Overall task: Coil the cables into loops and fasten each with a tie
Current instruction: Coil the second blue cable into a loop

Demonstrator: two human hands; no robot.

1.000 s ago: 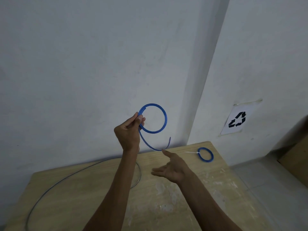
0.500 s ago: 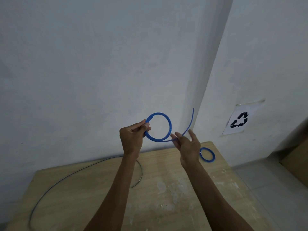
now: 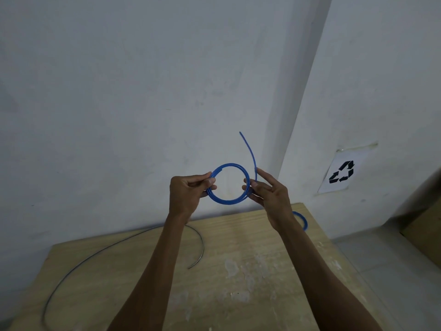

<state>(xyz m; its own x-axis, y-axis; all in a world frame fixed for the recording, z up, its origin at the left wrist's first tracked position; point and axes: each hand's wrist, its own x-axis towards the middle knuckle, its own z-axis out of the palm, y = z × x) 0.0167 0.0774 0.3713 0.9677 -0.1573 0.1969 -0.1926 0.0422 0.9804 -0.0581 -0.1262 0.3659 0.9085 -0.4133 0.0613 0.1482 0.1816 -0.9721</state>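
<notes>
A pale wooden table (image 3: 238, 271) lies below the grip, against a white wall (image 3: 143, 91) behind it. Right of the grip, a paper recycling sign (image 3: 341, 172) hangs on the side wall (image 3: 381, 68); a brown box (image 3: 424, 232) stands lower right.

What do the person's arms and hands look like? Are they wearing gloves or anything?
No gloves. The left hand and right hand are bare, with no rings that I can see. The left arm and right arm are bare too: no sleeves, watch or bracelet show as far as the picture reaches.
</notes>
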